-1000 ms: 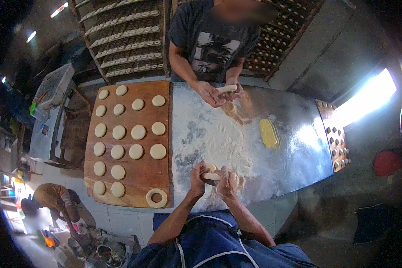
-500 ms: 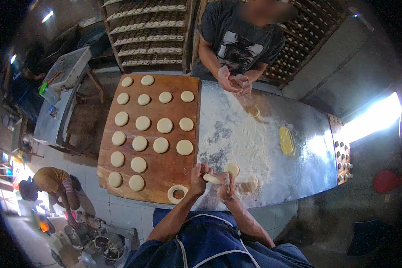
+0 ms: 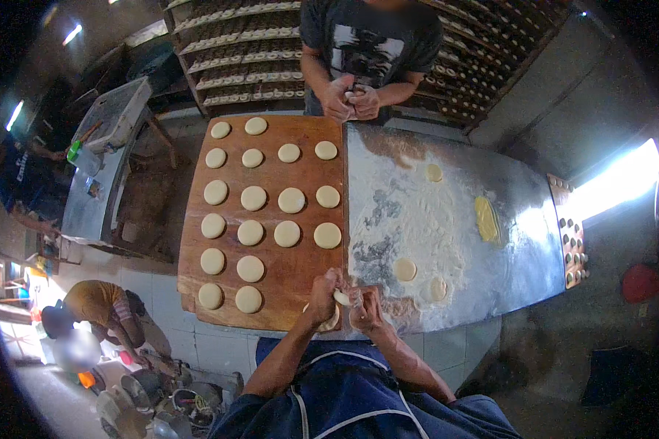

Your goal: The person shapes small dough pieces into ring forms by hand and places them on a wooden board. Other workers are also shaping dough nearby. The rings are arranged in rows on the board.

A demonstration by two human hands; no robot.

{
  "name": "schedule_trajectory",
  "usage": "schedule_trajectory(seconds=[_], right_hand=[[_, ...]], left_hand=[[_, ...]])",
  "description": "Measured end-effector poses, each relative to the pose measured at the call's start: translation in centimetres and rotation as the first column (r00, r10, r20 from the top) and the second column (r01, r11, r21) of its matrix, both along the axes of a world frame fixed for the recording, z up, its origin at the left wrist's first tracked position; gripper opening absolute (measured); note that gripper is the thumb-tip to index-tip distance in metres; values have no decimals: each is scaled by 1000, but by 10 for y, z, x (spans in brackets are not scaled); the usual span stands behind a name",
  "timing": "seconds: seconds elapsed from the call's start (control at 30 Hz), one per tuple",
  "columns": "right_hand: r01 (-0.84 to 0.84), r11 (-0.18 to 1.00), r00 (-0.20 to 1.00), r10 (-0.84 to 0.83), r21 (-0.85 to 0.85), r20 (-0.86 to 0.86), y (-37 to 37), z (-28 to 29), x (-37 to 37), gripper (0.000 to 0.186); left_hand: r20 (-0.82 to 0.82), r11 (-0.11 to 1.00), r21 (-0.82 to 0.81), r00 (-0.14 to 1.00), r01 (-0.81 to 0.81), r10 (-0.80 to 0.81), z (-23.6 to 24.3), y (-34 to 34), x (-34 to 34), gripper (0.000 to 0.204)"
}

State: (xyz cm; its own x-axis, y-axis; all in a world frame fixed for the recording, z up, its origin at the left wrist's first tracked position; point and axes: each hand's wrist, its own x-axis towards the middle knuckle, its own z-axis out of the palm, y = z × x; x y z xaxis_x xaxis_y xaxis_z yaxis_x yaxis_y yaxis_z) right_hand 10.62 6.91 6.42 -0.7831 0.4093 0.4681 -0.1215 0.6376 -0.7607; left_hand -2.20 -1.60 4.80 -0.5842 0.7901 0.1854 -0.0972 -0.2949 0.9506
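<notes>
Close together at the near edge, my left hand (image 3: 324, 298) and my right hand (image 3: 366, 308) both grip one pale piece of dough (image 3: 342, 298), of which only a short bit shows between the fingers. Below my left wrist, partly covered by it, a dough ring (image 3: 332, 322) lies on the near right corner of the wooden board (image 3: 315, 274). Rows of flat dough rounds (image 3: 250, 233) rest on that board. Right of my hands, a dough round (image 3: 405, 269) and a second, flour-dusted dough round (image 3: 437, 289) lie on the floured metal table (image 3: 490, 285).
Opposite stands a co-worker in a dark T-shirt (image 3: 366, 55), hands together above the table edge. A dough round (image 3: 434, 173) and a yellow smear of fat (image 3: 486, 219) lie farther off. Racks of dough (image 3: 245, 55) stand behind. At lower left, a person (image 3: 99, 304) crouches by pots.
My hands have come closer together, covering more of the dough between them. The co-worker has shifted left relative to the table. My view has turned slightly, so the board appears farther right.
</notes>
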Motion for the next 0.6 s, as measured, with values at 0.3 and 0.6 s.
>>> schedule_trajectory(seconds=[0.3,0.6], right_hand=[[92,972,956,-26,-216,292,4,42,-38,30],[208,978,752,-170,15,637,23,65,-54,63]], left_hand=[[-476,803,-486,875,-347,90,33,-23,-33,21],[-741,781,-356,664,-513,98,30,-22,-57,16]])
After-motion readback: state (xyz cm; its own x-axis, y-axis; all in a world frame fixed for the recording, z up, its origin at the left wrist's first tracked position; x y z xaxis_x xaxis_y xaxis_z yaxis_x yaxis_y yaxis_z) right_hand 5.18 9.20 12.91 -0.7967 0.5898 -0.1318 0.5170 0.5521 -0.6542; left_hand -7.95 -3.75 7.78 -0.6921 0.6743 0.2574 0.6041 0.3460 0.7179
